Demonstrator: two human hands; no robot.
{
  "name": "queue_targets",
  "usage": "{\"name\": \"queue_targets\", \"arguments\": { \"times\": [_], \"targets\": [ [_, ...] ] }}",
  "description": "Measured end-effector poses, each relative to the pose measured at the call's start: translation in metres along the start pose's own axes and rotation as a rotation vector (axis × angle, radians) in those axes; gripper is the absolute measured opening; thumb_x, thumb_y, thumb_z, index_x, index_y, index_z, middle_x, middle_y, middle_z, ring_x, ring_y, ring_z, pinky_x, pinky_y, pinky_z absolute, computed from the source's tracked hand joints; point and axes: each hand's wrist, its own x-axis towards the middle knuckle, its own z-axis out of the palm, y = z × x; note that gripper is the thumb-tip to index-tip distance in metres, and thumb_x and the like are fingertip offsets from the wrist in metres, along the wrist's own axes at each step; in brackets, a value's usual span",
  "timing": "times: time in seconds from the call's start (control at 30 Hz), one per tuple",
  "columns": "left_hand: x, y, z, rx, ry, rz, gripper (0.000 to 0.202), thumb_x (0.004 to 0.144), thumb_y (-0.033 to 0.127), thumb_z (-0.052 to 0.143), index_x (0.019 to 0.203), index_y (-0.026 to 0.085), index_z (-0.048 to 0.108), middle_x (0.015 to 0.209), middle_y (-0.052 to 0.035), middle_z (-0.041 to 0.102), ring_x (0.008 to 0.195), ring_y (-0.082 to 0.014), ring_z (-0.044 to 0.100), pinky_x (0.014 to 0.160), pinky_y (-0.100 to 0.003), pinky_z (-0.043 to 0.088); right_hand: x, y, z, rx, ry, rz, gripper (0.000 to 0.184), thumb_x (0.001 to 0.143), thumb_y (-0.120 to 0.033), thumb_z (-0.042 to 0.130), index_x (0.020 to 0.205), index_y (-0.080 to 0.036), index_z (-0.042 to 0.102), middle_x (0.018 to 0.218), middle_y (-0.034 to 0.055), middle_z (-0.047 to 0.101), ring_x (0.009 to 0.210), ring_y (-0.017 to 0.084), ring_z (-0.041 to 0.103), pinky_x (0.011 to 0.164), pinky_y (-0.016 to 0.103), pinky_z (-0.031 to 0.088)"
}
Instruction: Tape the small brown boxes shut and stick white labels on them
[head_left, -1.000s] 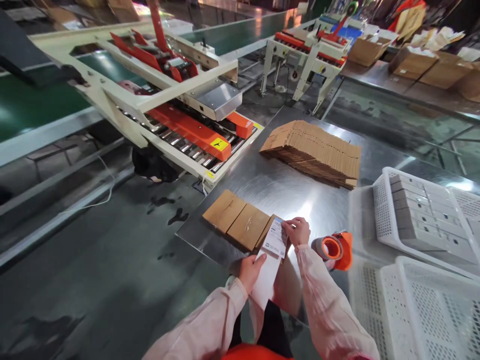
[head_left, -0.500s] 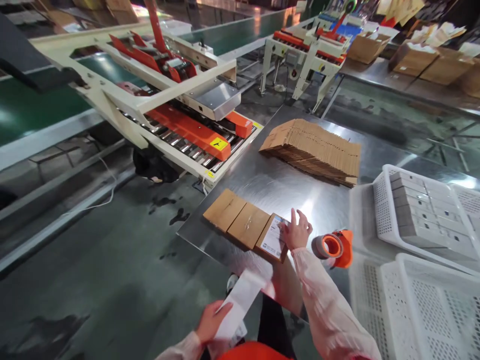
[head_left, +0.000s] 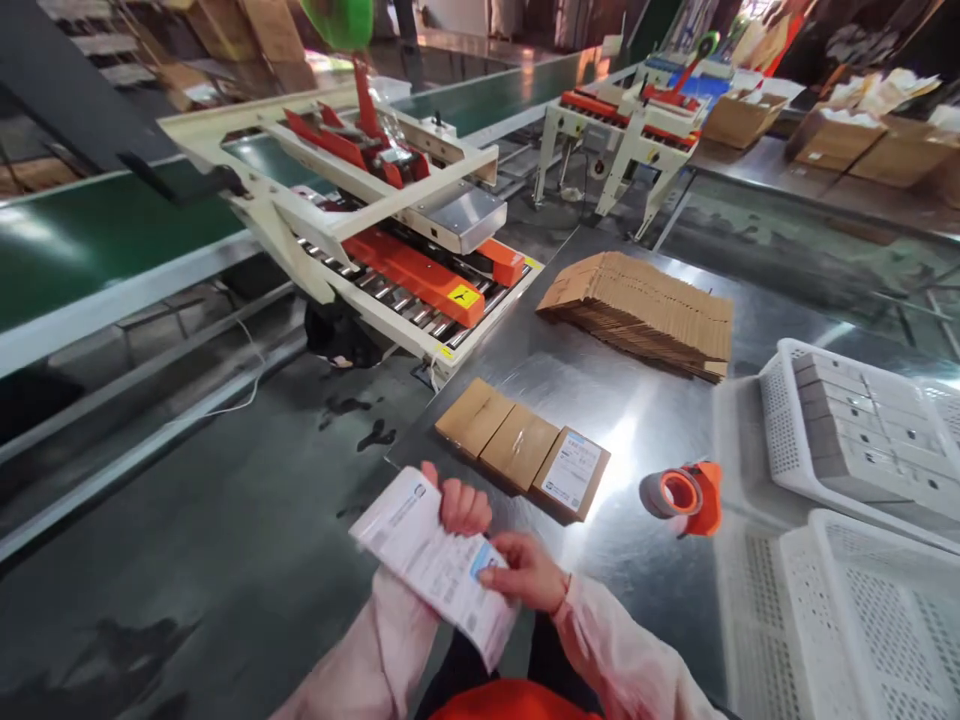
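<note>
Label strip (head_left: 435, 562) held low in front of the body, off the near edge of the steel table (head_left: 660, 420). Left hand (head_left: 459, 503) wrapped around the strip's far long edge, fingers curled over the top and closed on it; serves as the anchor. Right hand (head_left: 525, 570) pinching at a blue-marked label near the strip's lower end, thumb and fingertips narrowed on the paper, placed as if to lift one corner. Strip angled across the body, printed face up, so the text reads toward the camera.

On the table just beyond the hands: three small cardboard boxes (head_left: 521, 447) in a row, touching side by side. Nearest box (head_left: 571, 473) already bearing a white shipping label on its top; the other two bare brown, taped. Row set close to the table edge, within easy reach.

Orange tape dispenser (head_left: 686, 495) lying on its side to the right of the boxes, apart from them. Stack of flat cartons (head_left: 645, 310) farther back on the table. White perforated baskets (head_left: 847, 440) at right, the far one filled with small grey boxes in rows. Carton-sealing machine (head_left: 397, 250) with rollers butted to the table's left end; green conveyor (head_left: 90, 240) beyond.
</note>
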Motion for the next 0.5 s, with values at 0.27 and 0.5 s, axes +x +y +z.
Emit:
{"name": "queue_targets", "arguments": {
  "times": [0.27,0.5],
  "targets": [
    [0.036,0.024,-0.061,0.603,0.120,0.418,0.068,0.074,0.065,0.063,0.123,0.017,0.060,0.136,-0.0133,0.055,0.132,-0.0275,0.044,0.111,-0.040,0.033,-0.025,-0.002,-0.030,-0.097,0.411,-0.089,0.047,0.065,-0.063,0.073,0.081,-0.020,0.067,0.084,0.0059,0.072,0.078,0.021,0.065,0.079,0.039,0.053],
    [0.032,0.008,-0.031,0.694,-0.251,0.153,0.077,0.056,0.045,0.083,0.123,0.015,0.060,0.123,-0.0158,0.064,0.116,-0.0299,0.058,0.104,-0.044,0.041,-0.028,0.005,-0.010,-0.328,0.319,-0.287,0.033,0.081,-0.053,0.062,0.086,-0.022,0.073,0.094,0.0086,0.067,0.092,0.023,0.064,0.087,0.040,0.052]
  ]
}}
